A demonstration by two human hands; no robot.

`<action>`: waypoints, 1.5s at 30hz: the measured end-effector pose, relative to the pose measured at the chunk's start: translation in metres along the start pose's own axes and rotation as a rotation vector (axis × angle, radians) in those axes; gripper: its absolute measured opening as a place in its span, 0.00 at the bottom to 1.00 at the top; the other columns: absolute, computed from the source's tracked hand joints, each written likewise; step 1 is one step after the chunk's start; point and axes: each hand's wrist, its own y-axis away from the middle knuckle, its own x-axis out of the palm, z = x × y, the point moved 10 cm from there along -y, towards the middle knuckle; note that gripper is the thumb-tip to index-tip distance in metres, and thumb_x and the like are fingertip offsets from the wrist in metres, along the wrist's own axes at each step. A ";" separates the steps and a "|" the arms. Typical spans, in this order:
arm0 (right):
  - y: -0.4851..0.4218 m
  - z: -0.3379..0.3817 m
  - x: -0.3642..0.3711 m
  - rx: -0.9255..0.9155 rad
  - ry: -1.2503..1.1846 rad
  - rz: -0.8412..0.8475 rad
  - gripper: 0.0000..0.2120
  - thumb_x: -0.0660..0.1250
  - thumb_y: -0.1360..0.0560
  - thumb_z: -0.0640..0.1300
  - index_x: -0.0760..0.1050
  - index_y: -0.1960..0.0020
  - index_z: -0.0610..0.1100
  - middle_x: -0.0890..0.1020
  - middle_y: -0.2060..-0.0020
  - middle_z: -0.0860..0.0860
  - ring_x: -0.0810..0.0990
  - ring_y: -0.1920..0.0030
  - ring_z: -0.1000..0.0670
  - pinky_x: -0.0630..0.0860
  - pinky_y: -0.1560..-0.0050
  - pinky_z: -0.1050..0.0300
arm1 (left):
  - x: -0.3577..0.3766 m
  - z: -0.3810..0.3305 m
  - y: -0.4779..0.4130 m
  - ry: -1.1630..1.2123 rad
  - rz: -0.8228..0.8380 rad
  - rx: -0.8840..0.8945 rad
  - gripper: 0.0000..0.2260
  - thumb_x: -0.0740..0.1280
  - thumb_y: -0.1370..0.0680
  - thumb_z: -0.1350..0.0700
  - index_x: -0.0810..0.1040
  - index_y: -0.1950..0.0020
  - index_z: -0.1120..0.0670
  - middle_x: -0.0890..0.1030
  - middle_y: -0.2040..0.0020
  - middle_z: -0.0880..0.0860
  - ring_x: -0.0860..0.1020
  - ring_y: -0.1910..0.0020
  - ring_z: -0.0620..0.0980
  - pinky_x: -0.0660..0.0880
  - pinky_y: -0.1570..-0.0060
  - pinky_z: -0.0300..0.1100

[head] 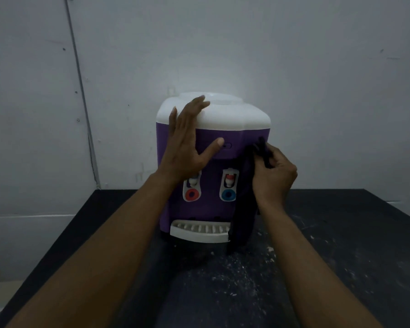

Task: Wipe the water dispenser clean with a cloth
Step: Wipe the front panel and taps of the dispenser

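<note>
Squarely between the 2 hands stands the water dispenser [212, 166], purple in the body with a white top, resting on the dark tabletop [341, 245] close against a pale wall [294, 55]. The left hand [187, 147] lies open and flat against the dispenser's upper left front, fingers spread up over the white top and the thumb reaching across the purple band. The right hand [273, 176] is closed on a dark cloth [245, 204], pinching its upper end against the dispenser's right front edge; below that hand the cloth hangs down the purple side and its lower end reaches the tabletop. Under the left hand sits a tap with a red ring [191, 194], and just left of the right hand a tap with a blue ring [228, 194]. Lower still, between the forearms, the white drip tray [199, 232] juts forward. Pale specks are scattered over the tabletop near the right forearm.
</note>
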 end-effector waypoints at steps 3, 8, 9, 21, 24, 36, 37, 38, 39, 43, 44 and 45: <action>0.005 0.002 0.009 0.211 -0.230 0.032 0.08 0.74 0.22 0.41 0.85 0.44 0.46 0.88 0.53 0.51 0.87 0.49 0.52 0.83 0.43 0.48 | 0.001 -0.018 0.043 0.101 0.021 -0.007 0.37 0.75 0.26 0.44 0.66 0.25 0.61 0.67 0.24 0.57 0.64 0.23 0.56 0.62 0.27 0.64; 0.017 0.012 0.030 0.458 -0.550 0.120 0.06 0.72 0.21 0.41 0.83 0.44 0.47 0.87 0.48 0.48 0.85 0.44 0.49 0.82 0.40 0.51 | 0.035 -0.019 0.119 0.269 0.228 -0.330 0.38 0.76 0.27 0.39 0.64 0.23 0.50 0.68 0.27 0.46 0.68 0.27 0.46 0.69 0.29 0.48; 0.019 0.013 0.033 0.480 -0.574 0.140 0.07 0.71 0.20 0.41 0.82 0.43 0.46 0.87 0.47 0.48 0.85 0.44 0.48 0.83 0.42 0.53 | 0.040 -0.015 0.128 0.365 0.262 -0.441 0.33 0.74 0.25 0.42 0.65 0.25 0.47 0.72 0.30 0.44 0.72 0.31 0.42 0.72 0.34 0.41; 0.064 -0.024 0.045 0.324 0.004 0.487 0.12 0.73 0.24 0.54 0.80 0.43 0.51 0.86 0.53 0.50 0.87 0.57 0.49 0.85 0.51 0.42 | -0.018 0.049 0.166 1.085 -0.228 -1.286 0.15 0.62 0.17 0.61 0.77 0.32 0.61 0.82 0.38 0.62 0.81 0.40 0.58 0.80 0.43 0.48; 0.059 -0.007 0.042 0.068 0.266 0.452 0.23 0.63 0.31 0.72 0.78 0.48 0.56 0.85 0.60 0.57 0.84 0.59 0.56 0.83 0.56 0.48 | -0.050 0.060 0.154 0.993 -0.410 -1.197 0.15 0.63 0.16 0.59 0.76 0.30 0.57 0.83 0.39 0.58 0.81 0.43 0.53 0.81 0.47 0.44; 0.003 0.086 0.107 -0.696 0.513 0.277 0.22 0.65 0.23 0.55 0.73 0.33 0.46 0.74 0.32 0.47 0.68 0.27 0.44 0.56 0.22 0.38 | -0.009 0.059 0.092 0.364 -0.147 -0.758 0.29 0.56 0.16 0.46 0.47 0.17 0.44 0.48 0.17 0.47 0.48 0.21 0.42 0.53 0.24 0.49; 0.001 0.080 0.111 -0.686 0.524 0.294 0.23 0.64 0.23 0.56 0.72 0.31 0.46 0.73 0.32 0.47 0.68 0.27 0.43 0.53 0.21 0.37 | -0.007 0.060 0.092 0.375 -0.164 -0.742 0.28 0.54 0.16 0.45 0.48 0.17 0.43 0.49 0.17 0.46 0.48 0.21 0.41 0.53 0.24 0.49; 0.000 0.076 0.113 -0.688 0.526 0.295 0.24 0.64 0.22 0.56 0.71 0.30 0.46 0.73 0.32 0.47 0.68 0.27 0.43 0.51 0.21 0.36 | -0.007 0.064 0.094 0.364 -0.178 -0.720 0.26 0.53 0.15 0.46 0.49 0.18 0.43 0.50 0.17 0.46 0.50 0.21 0.42 0.55 0.23 0.49; 0.000 0.073 0.114 -0.697 0.522 0.283 0.24 0.64 0.22 0.55 0.70 0.30 0.45 0.74 0.32 0.47 0.68 0.27 0.42 0.51 0.21 0.36 | -0.009 0.069 0.097 0.330 -0.191 -0.695 0.25 0.54 0.14 0.46 0.51 0.17 0.44 0.53 0.18 0.48 0.52 0.21 0.44 0.58 0.22 0.51; 0.000 0.070 0.114 -0.715 0.494 0.215 0.24 0.64 0.22 0.55 0.71 0.30 0.44 0.74 0.33 0.47 0.69 0.27 0.42 0.52 0.21 0.35 | -0.015 0.089 0.098 0.134 -0.177 -0.601 0.29 0.62 0.15 0.52 0.54 0.17 0.51 0.61 0.23 0.55 0.62 0.24 0.49 0.65 0.26 0.49; 0.000 0.070 0.114 -0.721 0.489 0.202 0.24 0.64 0.22 0.55 0.72 0.30 0.44 0.75 0.33 0.46 0.69 0.28 0.42 0.52 0.21 0.35 | -0.015 0.092 0.097 0.108 -0.164 -0.591 0.30 0.64 0.16 0.54 0.54 0.17 0.52 0.61 0.23 0.55 0.62 0.26 0.48 0.64 0.27 0.45; 0.000 0.069 0.115 -0.725 0.485 0.191 0.24 0.64 0.22 0.55 0.72 0.30 0.44 0.75 0.33 0.46 0.69 0.28 0.42 0.53 0.22 0.35 | -0.014 0.095 0.096 0.089 -0.154 -0.586 0.31 0.65 0.16 0.55 0.54 0.17 0.54 0.62 0.24 0.56 0.61 0.27 0.46 0.63 0.28 0.43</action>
